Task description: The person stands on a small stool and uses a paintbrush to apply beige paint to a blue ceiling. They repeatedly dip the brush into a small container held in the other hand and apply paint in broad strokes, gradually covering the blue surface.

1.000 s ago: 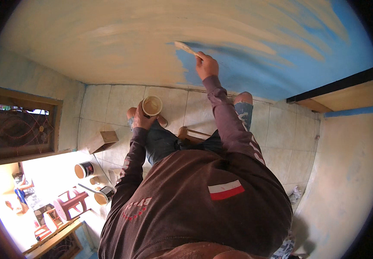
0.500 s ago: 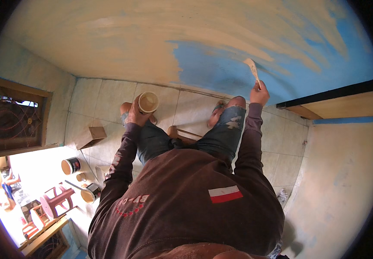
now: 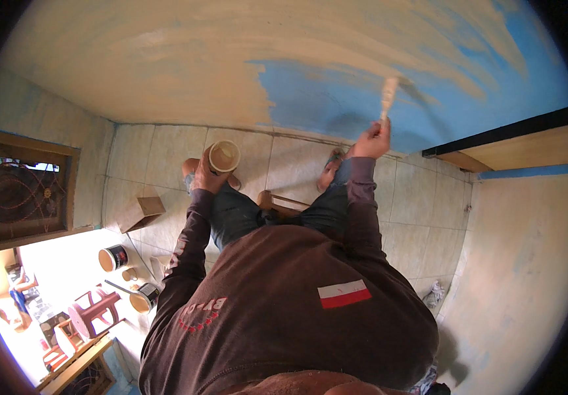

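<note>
My right hand (image 3: 372,140) is closed round the handle of a paintbrush (image 3: 388,95), its bristle end up against or very near the wall. Behind it, the wall shows a blue patch (image 3: 317,92) bordered by streaky beige paint (image 3: 165,72). My left hand (image 3: 207,176) grips a round tub (image 3: 224,157) from its left side, over the floor by my left knee. Beige paint shows inside the tub, which is tipped so its mouth faces up.
A tan box (image 3: 142,214) stands on the tiled floor (image 3: 234,141) at left. Past it are paint buckets (image 3: 113,257) and a dark red wooden piece (image 3: 93,313) near a bright doorway. A dark-edged shelf (image 3: 520,141) juts out at right. A cloth (image 3: 435,293) lies by the right wall.
My right hand and the paintbrush have moved slightly left, and the brush now points more upright. My left hand still holds the tub in nearly the same place.
</note>
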A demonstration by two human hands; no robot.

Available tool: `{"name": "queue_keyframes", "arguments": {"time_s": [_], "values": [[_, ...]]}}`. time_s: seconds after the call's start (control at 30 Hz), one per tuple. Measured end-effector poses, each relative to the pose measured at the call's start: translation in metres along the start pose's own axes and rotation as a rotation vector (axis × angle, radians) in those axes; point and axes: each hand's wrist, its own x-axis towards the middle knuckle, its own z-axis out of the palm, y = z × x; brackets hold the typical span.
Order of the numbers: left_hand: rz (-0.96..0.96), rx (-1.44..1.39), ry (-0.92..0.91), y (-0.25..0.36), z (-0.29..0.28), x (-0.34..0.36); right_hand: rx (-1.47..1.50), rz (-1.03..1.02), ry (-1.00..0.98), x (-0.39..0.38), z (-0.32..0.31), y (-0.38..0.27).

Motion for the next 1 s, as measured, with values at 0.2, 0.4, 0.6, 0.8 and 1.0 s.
{"name": "queue_keyframes", "arguments": {"time_s": [0.2,0.4,0.6,0.8,1.0], "values": [[-0.019,-0.025,-0.014,-0.008,0.005,-0.002,0.228,-0.235,-0.375,-0.004,0.025,-0.101],[-0.032,-0.013,0.027,-0.007,0.007,-0.001,0.165,-0.309,-0.503,0.05,0.05,-0.133],[-0.051,-0.049,0.024,0.007,0.003,-0.001,0.038,-0.241,-0.423,0.085,0.04,-0.104],[-0.036,-0.057,0.032,-0.003,0.008,-0.003,0.015,-0.239,-0.221,0.097,-0.015,-0.074],[0.015,-0.007,-0.01,-0.009,0.008,-0.003,0.152,-0.309,-0.275,0.071,-0.035,-0.107]]}}
